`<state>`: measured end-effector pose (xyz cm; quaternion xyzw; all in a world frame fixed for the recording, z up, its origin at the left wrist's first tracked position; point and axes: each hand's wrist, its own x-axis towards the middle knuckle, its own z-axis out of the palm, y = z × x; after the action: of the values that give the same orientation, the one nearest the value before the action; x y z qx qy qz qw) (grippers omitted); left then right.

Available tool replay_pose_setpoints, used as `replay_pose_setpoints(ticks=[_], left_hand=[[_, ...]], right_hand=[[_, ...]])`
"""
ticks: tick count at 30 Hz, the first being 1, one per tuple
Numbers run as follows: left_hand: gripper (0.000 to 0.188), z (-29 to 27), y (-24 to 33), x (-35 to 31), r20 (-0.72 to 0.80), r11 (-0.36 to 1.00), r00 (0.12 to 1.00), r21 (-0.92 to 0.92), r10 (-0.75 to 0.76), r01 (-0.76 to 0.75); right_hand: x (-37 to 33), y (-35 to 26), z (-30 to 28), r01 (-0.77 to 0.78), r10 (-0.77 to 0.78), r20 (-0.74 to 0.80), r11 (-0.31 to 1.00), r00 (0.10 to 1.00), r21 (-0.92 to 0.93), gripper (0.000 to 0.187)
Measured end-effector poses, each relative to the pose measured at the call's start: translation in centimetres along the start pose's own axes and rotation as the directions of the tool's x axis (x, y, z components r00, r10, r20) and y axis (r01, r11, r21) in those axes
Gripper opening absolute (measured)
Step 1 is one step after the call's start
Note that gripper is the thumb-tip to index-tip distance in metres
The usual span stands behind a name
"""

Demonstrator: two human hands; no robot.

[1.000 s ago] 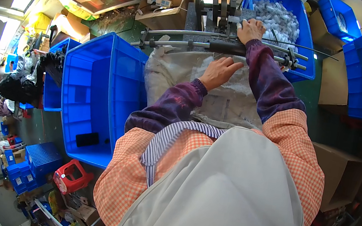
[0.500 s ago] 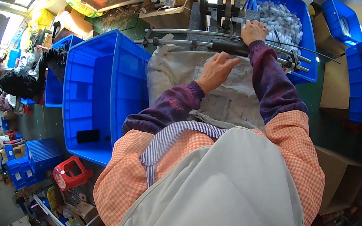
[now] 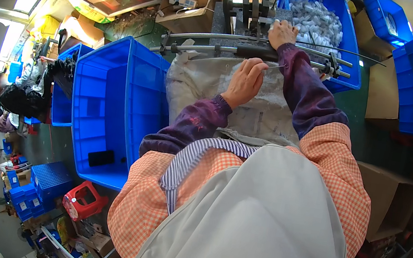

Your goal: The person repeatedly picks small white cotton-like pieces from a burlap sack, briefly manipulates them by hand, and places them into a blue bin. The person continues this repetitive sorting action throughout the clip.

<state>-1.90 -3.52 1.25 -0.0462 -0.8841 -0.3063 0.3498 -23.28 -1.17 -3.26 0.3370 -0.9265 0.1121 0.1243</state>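
Observation:
My left hand is over the grey cloth draped in front of the bench machine. Its thumb and forefinger are pinched on a thin wire-like piece, which points right toward my other sleeve. My right hand lies farther forward, at the right side of the dark metal fixture. Those fingers are curled down at the fixture, and what lies under their tips is hidden. Two metal rails with clamps run across between the cloth and the fixture.
Small clear-white pieces fill a blue bin beyond my right hand. A long thin dark rod juts out to the right. At my left stands a deep blue crate with a black flat object inside. Other people work at far left.
A thin wire-like piece now shows between my left fingertips, where none was visible before. My right hand stays at the fixture; the whole view has shifted slightly.

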Motion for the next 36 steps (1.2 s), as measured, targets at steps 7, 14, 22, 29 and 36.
replay_pose_setpoints(ticks=[7, 14, 22, 29, 36], left_hand=[[0.030, -1.0, 0.1, -0.2, -0.064, 0.979, 0.979, -0.062, -0.196, 0.192], [0.027, -0.5, -0.6, 0.0, -0.102, 0.989, 0.984, -0.052, -0.143, 0.138], [0.020, -0.1, -1.0, 0.6, -0.054, 0.989, 0.990, -0.074, -0.132, 0.128], [0.018, 0.1, -0.2, 2.1, 0.015, 0.994, 0.996, -0.068, -0.088, 0.089], [0.032, 1.4, -0.9, 3.5, 0.021, 0.996, 0.997, -0.059, -0.072, 0.073]], right_hand=[[0.2, -4.5, 0.3, -0.025, 0.025, -0.006, 1.000, 1.000, 0.009, 0.029], [0.0, -0.6, -0.5, -0.005, 0.006, 0.033, 1.000, 0.999, -0.023, 0.028], [2.2, 5.1, -0.8, 0.004, 0.000, 0.176, 1.000, 0.984, -0.025, 0.022], [2.5, 8.4, -6.7, -0.363, 0.365, -0.003, 0.924, 0.931, -0.116, 0.018], [-5.4, 4.2, -11.4, 0.144, -0.566, 0.256, 0.567, 0.784, 0.811, 0.037]])
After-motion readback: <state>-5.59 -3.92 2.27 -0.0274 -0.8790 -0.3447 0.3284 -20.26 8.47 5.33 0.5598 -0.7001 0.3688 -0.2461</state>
